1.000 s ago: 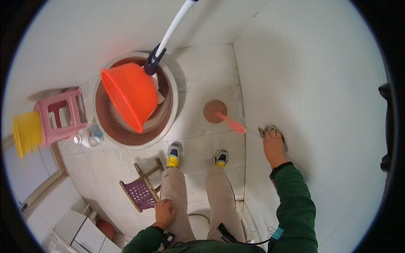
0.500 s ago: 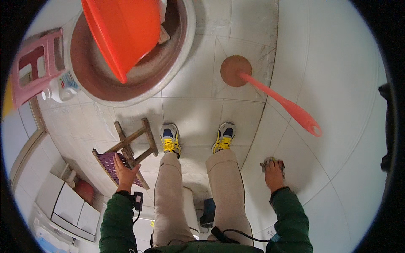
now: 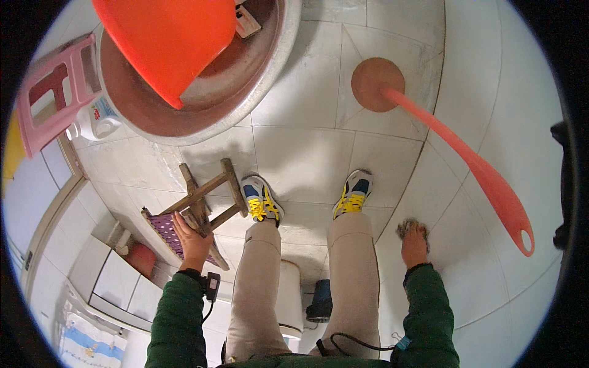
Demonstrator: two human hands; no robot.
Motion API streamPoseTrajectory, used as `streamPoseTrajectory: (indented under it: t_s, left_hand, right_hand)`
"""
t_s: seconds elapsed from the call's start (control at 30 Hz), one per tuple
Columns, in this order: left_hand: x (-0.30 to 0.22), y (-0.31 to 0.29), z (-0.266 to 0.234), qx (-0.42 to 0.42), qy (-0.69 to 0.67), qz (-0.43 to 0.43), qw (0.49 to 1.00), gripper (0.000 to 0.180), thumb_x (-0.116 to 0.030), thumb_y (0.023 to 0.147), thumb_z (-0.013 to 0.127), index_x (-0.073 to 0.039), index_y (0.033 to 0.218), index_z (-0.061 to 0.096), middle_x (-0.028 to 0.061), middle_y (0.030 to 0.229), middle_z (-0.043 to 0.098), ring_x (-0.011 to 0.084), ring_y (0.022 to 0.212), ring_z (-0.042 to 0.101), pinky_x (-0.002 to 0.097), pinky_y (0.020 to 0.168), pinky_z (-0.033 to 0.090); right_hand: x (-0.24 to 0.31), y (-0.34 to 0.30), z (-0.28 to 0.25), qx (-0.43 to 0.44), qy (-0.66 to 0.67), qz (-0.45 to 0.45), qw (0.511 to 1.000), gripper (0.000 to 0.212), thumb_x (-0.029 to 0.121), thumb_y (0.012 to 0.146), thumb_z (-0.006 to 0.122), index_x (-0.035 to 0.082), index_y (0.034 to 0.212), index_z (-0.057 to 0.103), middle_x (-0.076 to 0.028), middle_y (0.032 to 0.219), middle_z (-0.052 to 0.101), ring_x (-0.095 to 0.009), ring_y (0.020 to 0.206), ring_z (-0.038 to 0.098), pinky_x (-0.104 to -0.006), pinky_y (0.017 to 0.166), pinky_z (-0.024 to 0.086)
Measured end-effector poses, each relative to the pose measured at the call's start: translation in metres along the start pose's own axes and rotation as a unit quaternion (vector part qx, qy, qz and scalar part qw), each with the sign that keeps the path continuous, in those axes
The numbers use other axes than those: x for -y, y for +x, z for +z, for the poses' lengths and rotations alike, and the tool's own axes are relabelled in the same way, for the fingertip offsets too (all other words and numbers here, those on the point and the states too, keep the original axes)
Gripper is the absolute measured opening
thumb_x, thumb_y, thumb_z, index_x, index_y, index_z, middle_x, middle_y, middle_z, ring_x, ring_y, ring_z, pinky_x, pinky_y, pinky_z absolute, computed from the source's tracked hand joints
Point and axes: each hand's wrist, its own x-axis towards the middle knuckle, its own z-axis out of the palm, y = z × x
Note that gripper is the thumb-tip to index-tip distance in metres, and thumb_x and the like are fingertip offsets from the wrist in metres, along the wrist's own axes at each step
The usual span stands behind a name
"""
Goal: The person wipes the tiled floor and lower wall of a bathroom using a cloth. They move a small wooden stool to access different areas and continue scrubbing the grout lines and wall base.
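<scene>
At the left, my left hand (image 3: pixel 192 243) grips a small wooden folding stool (image 3: pixel 195 202) with a purple dotted seat. My fingers lie over the seat and the thumb is beside the wooden frame. The stool looks tipped onto its side, its legs pointing away from me. On the right, a crumpled greyish rag (image 3: pixel 403 228) is under my right hand (image 3: pixel 415 245), pressed against the white tiled wall. The fingers are bent over the rag and partly hide it.
A large round tub (image 3: pixel 233 126) stands far left with an orange-red basin (image 3: pixel 169 46) tilted in it. Beside it are a pink plastic stool (image 3: pixel 78 80) and a white bottle (image 3: pixel 98 122). A plunger (image 3: pixel 451 138) with a red handle stands at the far right. A dark bin (image 3: pixel 319 300) is behind my legs.
The view has shifted, so the floor things sit farther right. My left fingers, spread flat on the stool seat before, now bend around its edge. My right hand stays at the wall with the rag.
</scene>
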Motion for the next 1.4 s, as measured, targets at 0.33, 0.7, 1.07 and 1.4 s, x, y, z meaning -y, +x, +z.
streamPoseTrajectory:
  t_s: [0.33,0.7,1.07,1.4]
  left_hand:
    - [0.002,0.000,0.001,0.005,-0.007,-0.009,1.000,0.116,-0.019,0.066,0.079,0.007,0.145,-0.001,0.0350,0.148,0.009,0.0489,0.139,0.010,0.0500,0.116,0.014]
    - [0.001,-0.005,0.001,-0.012,-0.024,-0.011,1.000,0.115,-0.006,0.061,0.075,0.003,0.147,-0.001,0.0293,0.151,0.008,0.0433,0.142,0.012,0.0447,0.117,0.016]
    - [-0.006,0.000,-0.005,0.008,-0.037,-0.025,0.999,0.115,-0.007,0.063,0.075,0.002,0.147,-0.003,0.0273,0.152,0.008,0.0414,0.142,0.011,0.0428,0.117,0.016]
    - [-0.002,-0.003,-0.001,0.000,-0.049,-0.038,0.998,0.111,-0.006,0.063,0.072,0.002,0.147,0.000,0.0276,0.152,0.009,0.0421,0.142,0.012,0.0429,0.117,0.016]
  right_hand:
    - [-0.123,0.138,-0.107,-0.399,0.207,0.155,0.880,0.042,0.020,0.092,0.043,-0.001,0.127,0.053,-0.016,0.137,0.048,-0.031,0.129,0.039,-0.0441,0.109,0.026]
    - [-0.034,0.123,-0.046,0.015,-0.088,-0.012,0.996,0.048,0.025,0.096,0.041,0.005,0.140,0.043,-0.013,0.147,0.038,-0.032,0.137,0.030,-0.0455,0.114,0.016]
    - [-0.033,0.132,-0.027,-0.086,-0.028,0.058,0.994,0.048,0.023,0.096,0.039,0.004,0.140,0.042,-0.015,0.149,0.035,-0.033,0.135,0.033,-0.0479,0.110,0.025]
    - [-0.118,0.176,-0.119,-0.251,-0.049,0.171,0.952,0.044,0.023,0.094,0.044,0.004,0.133,0.052,-0.013,0.143,0.042,-0.033,0.132,0.036,-0.0487,0.103,0.032]
